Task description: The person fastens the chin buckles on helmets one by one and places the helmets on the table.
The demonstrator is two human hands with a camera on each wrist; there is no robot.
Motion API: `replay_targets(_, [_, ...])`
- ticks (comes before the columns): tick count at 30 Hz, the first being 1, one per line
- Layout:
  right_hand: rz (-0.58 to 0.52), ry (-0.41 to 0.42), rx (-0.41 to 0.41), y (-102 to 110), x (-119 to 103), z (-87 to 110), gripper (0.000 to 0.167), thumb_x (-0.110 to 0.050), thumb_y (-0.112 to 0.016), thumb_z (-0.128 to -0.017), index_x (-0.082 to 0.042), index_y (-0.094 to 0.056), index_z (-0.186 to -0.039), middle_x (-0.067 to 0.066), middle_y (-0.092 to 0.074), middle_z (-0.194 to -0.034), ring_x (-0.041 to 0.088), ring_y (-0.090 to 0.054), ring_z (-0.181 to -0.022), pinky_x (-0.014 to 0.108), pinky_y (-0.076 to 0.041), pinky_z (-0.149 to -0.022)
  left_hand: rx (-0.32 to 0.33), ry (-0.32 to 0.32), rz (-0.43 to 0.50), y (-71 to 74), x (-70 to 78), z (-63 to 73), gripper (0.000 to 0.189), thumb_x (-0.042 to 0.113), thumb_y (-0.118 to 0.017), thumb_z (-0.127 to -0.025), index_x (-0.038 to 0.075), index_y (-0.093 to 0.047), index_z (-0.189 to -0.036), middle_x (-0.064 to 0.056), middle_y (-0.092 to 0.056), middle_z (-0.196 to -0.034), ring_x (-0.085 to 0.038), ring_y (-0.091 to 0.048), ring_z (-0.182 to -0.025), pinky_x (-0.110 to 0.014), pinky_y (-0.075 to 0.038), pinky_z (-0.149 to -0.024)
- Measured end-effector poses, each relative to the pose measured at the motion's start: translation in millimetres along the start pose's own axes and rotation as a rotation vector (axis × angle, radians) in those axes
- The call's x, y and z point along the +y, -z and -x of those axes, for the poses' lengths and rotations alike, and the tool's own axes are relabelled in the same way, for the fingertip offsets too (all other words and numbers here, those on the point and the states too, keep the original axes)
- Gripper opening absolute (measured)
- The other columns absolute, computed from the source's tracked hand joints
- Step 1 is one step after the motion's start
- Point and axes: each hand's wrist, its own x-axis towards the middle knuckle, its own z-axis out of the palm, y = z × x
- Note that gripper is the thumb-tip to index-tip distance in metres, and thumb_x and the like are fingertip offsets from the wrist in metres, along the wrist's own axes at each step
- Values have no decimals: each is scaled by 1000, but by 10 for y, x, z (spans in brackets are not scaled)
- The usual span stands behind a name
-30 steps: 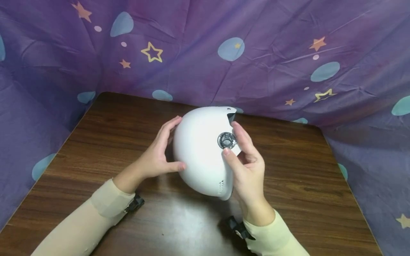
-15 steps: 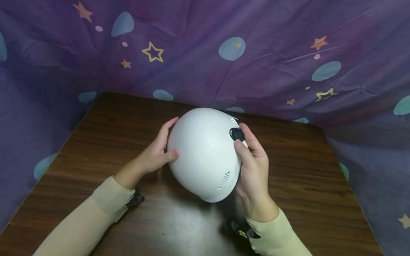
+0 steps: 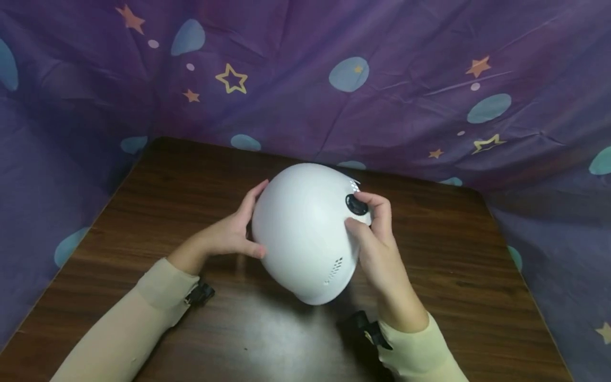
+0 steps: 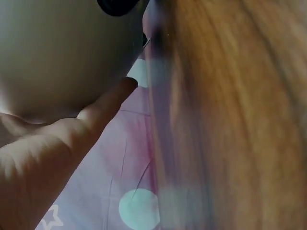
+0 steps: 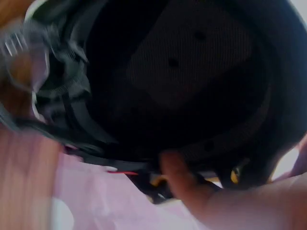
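Note:
A white helmet (image 3: pixel 305 233) is held over the middle of the table in the head view, its smooth crown facing up and its opening turned right. My left hand (image 3: pixel 234 231) grips the left side of the shell, thumb toward me and fingers on the far side. At the other side, my right hand (image 3: pixel 377 244) grips the rim, with thumb and forefinger on either side of a black oval fitting (image 3: pixel 356 205). The right wrist view looks into the dark lining (image 5: pixel 192 62), with a strap (image 5: pixel 53 132) hanging across the edge and a finger (image 5: pixel 180 177) at the rim.
The brown wooden table (image 3: pixel 453 276) spreads out under the helmet. Behind it and along both sides hangs a purple cloth (image 3: pixel 286 106) printed with stars and blue spots. A dark wrist mount (image 3: pixel 200 293) is on the left sleeve, another (image 3: pixel 367 329) on the right.
The helmet has turned so that its side fitting moved right and more of the crown faces up. My right hand followed, and its thumb has shifted below the fitting.

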Motion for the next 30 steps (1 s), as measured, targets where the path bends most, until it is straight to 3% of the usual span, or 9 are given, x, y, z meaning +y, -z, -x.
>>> replay_targets(2, [104,-19,-34,50,-29,10,42,-2,-53,-104,-6,-38,-143,13,-45,-150,25,-52,-128,26,-51,-95,-14,3,8,-3,7,-5,156,79,-87,-67,20,15,-169,-16,4,-176,-37,-7,-160,-67,-8,-125])
replay_targets(6, [237,-52,-46,120,-89,13,48,-14,-61,-105,-7,-34,-145,17,-46,-150,30,-52,-131,31,-52,-96,-48,12,-33,-20,24,-3,154,77,-86,-71,22,19,-168,-15,9,-176,-39,-3,-161,-69,-8,-125])
replay_targets(10, [296,-38,-19,147,-93,0,49,-17,-64,-104,-5,-35,-142,19,-36,-153,32,-42,-140,44,-43,-110,-64,38,-87,-43,42,5,150,81,-81,-73,26,23,-167,-15,12,-176,-40,-2,-161,-70,-9,-124])
replay_targets(16, [498,198,32,173,-1,5,45,-21,-67,-101,-2,-51,-138,13,-26,-172,33,-18,-159,63,-16,-126,-58,51,-104,-61,52,19,150,83,-79,-74,25,22,-168,-16,12,-176,-41,-4,-160,-70,-11,-124])
replay_targets(20, [608,373,11,195,40,18,55,-26,-68,-98,-10,-59,-149,8,-39,-169,33,-19,-161,71,-11,-124,-64,54,-104,-72,48,25,149,83,-79,-74,24,22,-168,-16,12,-176,-41,-4,-160,-71,-11,-123])
replay_targets(23, [681,494,-29,200,47,22,61,-32,-68,-94,-14,-60,-152,9,-48,-164,34,-29,-158,72,-14,-123,-68,40,-86,-81,43,29,147,80,-79,-77,23,20,-168,-16,11,-176,-41,-5,-160,-71,-13,-123])
replay_targets(27, [764,612,-77,196,33,10,65,-46,-71,-91,-17,-64,-148,13,-53,-159,42,-41,-150,71,-25,-120,-56,16,-16,-91,42,23,139,67,-84,-82,26,16,-170,-18,9,-176,-50,-19,-155,-68,-37,-114])
replay_targets(30, [814,633,-107,197,20,-11,77,-61,-73,-88,-19,-61,-151,17,-49,-160,47,-43,-147,67,-29,-121,-40,6,27,-100,48,16,136,59,-88,-83,30,13,-170,-18,8,-175,-55,-30,-150,-61,-53,-100])
